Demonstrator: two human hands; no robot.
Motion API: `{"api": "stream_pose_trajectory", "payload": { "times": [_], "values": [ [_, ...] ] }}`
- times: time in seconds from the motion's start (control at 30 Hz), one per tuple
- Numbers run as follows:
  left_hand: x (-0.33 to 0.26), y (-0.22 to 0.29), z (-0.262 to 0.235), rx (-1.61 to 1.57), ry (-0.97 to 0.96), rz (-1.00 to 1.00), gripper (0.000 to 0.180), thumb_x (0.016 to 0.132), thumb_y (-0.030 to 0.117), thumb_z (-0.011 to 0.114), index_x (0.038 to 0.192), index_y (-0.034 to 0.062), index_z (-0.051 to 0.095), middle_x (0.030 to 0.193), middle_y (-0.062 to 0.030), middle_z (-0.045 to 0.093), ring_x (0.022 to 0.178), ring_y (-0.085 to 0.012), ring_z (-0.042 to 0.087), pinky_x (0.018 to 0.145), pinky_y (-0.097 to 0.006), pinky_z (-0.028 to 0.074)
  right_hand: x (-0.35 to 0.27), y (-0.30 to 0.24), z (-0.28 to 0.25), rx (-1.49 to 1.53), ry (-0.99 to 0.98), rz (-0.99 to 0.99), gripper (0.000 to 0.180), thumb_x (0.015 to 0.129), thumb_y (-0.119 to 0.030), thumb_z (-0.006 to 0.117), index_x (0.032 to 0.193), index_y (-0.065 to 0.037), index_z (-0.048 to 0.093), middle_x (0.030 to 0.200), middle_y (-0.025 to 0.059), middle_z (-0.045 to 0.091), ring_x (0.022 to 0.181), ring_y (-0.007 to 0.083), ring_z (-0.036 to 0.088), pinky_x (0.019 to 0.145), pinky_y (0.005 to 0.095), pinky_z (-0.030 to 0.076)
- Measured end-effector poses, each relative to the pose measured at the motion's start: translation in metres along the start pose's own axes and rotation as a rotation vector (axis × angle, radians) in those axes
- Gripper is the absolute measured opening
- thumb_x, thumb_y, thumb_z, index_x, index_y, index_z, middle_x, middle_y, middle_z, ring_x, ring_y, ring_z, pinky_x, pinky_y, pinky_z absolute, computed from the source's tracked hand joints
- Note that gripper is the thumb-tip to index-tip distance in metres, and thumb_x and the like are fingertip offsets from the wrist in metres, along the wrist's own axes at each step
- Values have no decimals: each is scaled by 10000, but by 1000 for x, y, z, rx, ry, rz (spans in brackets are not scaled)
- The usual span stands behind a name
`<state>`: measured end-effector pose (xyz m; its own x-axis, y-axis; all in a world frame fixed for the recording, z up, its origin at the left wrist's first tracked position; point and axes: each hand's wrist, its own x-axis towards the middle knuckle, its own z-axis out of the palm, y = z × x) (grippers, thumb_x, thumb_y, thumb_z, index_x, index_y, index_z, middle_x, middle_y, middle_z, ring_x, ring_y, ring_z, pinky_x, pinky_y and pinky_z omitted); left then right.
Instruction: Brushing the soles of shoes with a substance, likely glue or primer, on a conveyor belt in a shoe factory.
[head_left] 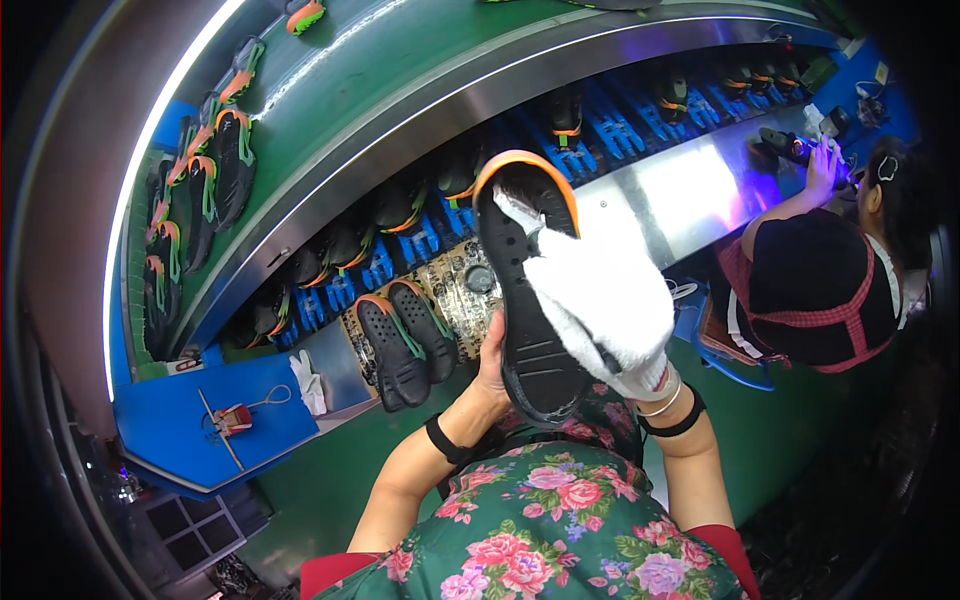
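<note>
Held upright before me is a long black clog [515,290] with an orange rim at its far end, small holes and ridges near its close end. My left hand [491,358] grips its left edge; the thumb shows and the fingers are hidden behind. My right hand [610,300], in a white fabric glove, lies over the clog's right side. A slim, pale-tipped tool [518,212] sticks out of the closed glove and touches the clog's upper inside; its exact kind is unclear. A pair of black clogs [393,335] with orange and green trim stands left of my left hand.
Behind the clog runs a line of blue racks [615,135] bearing clogs, under a green conveyor [400,65] with more clogs at left. A white glove [308,383] and a red device [234,420] lie near a blue tabletop [160,420]. A co-worker [810,270] sits at right.
</note>
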<state>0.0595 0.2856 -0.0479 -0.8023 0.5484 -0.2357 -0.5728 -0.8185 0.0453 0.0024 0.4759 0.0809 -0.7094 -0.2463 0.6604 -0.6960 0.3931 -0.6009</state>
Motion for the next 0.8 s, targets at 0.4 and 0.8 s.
{"api": "stream_pose_trajectory", "payload": {
  "times": [0.4, 0.8],
  "values": [
    [-1, 8, -3, -58, -114, -34, 895, 962, 758, 450, 1566, 100, 406, 1514, -168, 530, 1364, -356, 547, 1175, -546, 408, -20, -2, 22, 6, 34, -25, 404, 816, -37, 741, 1219, -57, 743, 1220, 124, 738, 1063, 287, 705, 916, 400, 554],
    [8, 35, 5, 333, 58, 104, 973, 921, 832, 419, 1492, 46, 480, 1441, -178, 582, 1315, -327, 582, 1149, -497, 438, -23, -5, 34, 150, 42, -8, 323, 764, 6, 796, 1079, -60, 787, 1095, 146, 768, 959, 285, 741, 830, 384, 574]
  ]
}}
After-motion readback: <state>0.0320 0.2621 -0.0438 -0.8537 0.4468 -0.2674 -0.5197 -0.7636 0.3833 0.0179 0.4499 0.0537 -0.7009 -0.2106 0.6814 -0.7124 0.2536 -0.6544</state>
